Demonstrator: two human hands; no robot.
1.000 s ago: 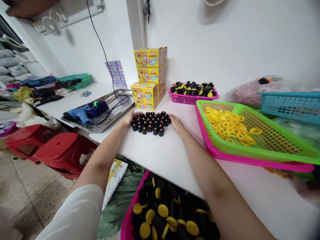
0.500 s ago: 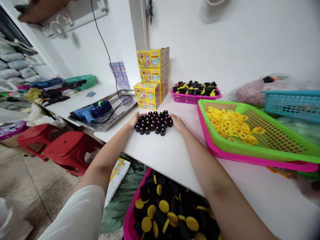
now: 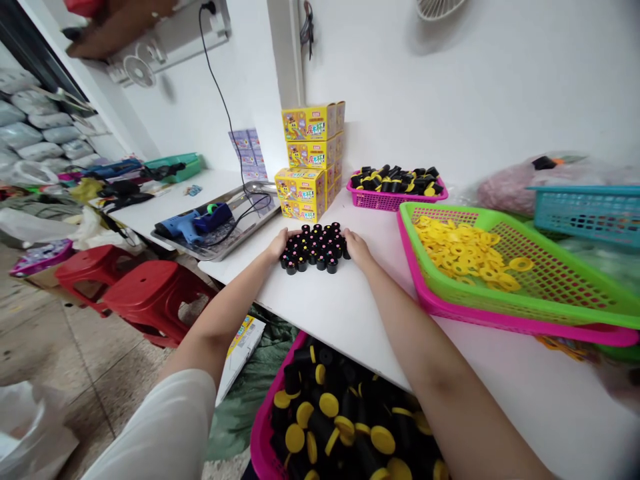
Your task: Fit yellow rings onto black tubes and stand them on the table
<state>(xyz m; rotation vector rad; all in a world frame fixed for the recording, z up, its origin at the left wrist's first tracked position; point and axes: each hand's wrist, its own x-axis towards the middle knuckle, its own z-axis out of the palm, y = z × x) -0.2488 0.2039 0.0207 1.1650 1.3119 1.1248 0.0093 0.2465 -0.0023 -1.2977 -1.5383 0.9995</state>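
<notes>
A tight cluster of small black cylindrical pieces (image 3: 315, 248) stands upright on the white table (image 3: 320, 300), with pink, yellow and blue dots on their tops. My left hand (image 3: 280, 244) is curled against the cluster's left side, its fingertips partly hidden behind the pieces. Against the right side presses my right hand (image 3: 356, 247), fingers bent around the far corner. Both hands together hold the group between them. Just behind it rises a stack of yellow printed boxes (image 3: 306, 190).
To the right, a green basket (image 3: 560, 300) holds yellow rings. Black-and-yellow parts fill a pink basket (image 3: 373, 199) at the wall and another pink basket (image 3: 265, 427) below the table edge. On the left are a metal tray (image 3: 225, 250) with a blue tool and red stools (image 3: 150, 293).
The view has shifted slightly, so the scene sits a little further right. My left hand has come slightly inward, and the cluster looks a bit narrower between my hands.
</notes>
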